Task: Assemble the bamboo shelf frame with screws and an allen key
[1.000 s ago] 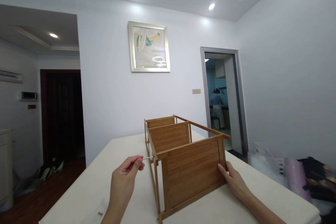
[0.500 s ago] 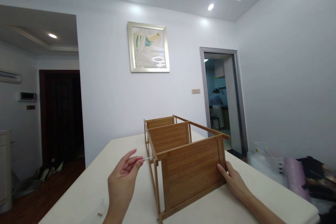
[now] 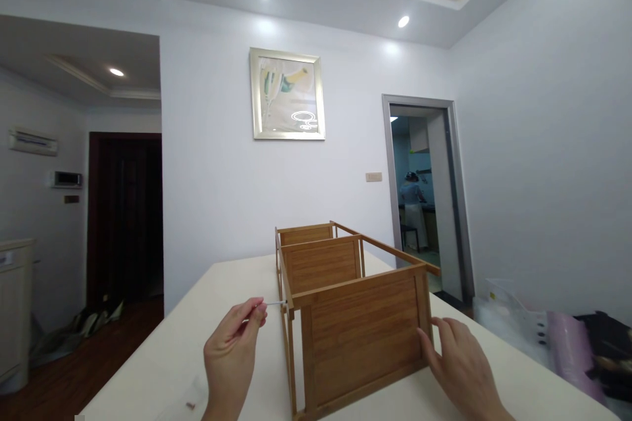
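Note:
A brown wooden shelf rack [image 3: 365, 332] lies on its side on the white table [image 3: 212, 306], one panel facing me. To its left, my left hand [image 3: 230, 348] is closed in a pinch on a thin silver hex key [image 3: 274, 304]. The key's far end meets the side rail near the rack's upper left corner; the fingers hide its near end. My right hand [image 3: 464, 365] grips the right edge of the rack, thumb on the near panel and fingers round the post.
A small brown screw [image 3: 190, 406] lies beside clear plastic at the table's front left. Past the right edge are a purple roll [image 3: 573, 348] and bagged items. A person [image 3: 412, 200] stands in the room beyond the doorway. A framed picture [image 3: 288, 93] hangs ahead.
The left fingers have closed tighter round the hex key, which stays at the rail. My right hand has shifted its hold on the rack's edge. The view has swung slightly left and up.

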Motion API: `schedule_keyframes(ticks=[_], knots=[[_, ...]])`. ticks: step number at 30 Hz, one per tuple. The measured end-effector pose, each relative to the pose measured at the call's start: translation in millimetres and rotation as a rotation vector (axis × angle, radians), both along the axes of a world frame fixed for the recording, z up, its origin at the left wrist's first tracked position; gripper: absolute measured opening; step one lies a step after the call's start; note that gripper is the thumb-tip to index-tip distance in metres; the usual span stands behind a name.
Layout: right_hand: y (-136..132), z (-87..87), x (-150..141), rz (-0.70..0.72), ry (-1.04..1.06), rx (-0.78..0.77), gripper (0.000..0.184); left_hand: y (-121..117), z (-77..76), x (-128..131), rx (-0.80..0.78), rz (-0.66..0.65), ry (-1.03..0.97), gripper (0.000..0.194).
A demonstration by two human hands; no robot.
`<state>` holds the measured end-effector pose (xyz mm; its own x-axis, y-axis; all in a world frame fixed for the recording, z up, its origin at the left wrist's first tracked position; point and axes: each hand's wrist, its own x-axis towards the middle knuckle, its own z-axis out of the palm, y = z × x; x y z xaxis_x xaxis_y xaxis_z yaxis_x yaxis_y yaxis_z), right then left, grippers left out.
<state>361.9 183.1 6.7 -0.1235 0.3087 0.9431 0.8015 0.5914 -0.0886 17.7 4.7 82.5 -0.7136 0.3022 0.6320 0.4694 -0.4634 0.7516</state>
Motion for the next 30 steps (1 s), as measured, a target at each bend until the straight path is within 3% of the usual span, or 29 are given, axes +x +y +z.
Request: schedule_keyframes(ticks=[1, 3, 7, 11, 14, 22, 30], knots=[[-12.3, 6.7, -8.7, 0.056, -0.041, 0.132, 0.025, -0.4, 0.2, 1.8, 0.006, -0.002, 0.000, 0.027], [-40.3, 25.5, -34.4, 0.225, -0.116, 0.242, 0.012, -2.1, 0.7, 5.1, 0.012, 0.003, 0.009, 0.028], [-87.3, 74.6, -104.3, 0.419, -0.171, 0.326, 0.040, -7.5, 1.6, 6.5, -0.001, -0.005, 0.032, 0.032], [-102.5, 104.6, -161.0, 0.550, -0.240, 0.275, 0.040, -8.5, 1.3, 1.5, -0.035, -0.103, -0.059, 0.042], [-100.1, 102.1, -183.5, 0.643, -0.204, 0.231, 0.040, -4.2, 0.8, -1.8, -0.023, -0.223, -0.188, 0.044], [-90.0, 69.3, -209.2, 0.717, 0.136, 0.229, 0.052, -0.8, 7.6, 0.3, 0.171, -0.604, -0.508, 0.040], [-98.9, 72.0, -207.3, 0.710, 0.147, 0.185, 0.039, -1.2, 6.1, -6.9, 0.079, -0.804, -0.600, 0.036]])
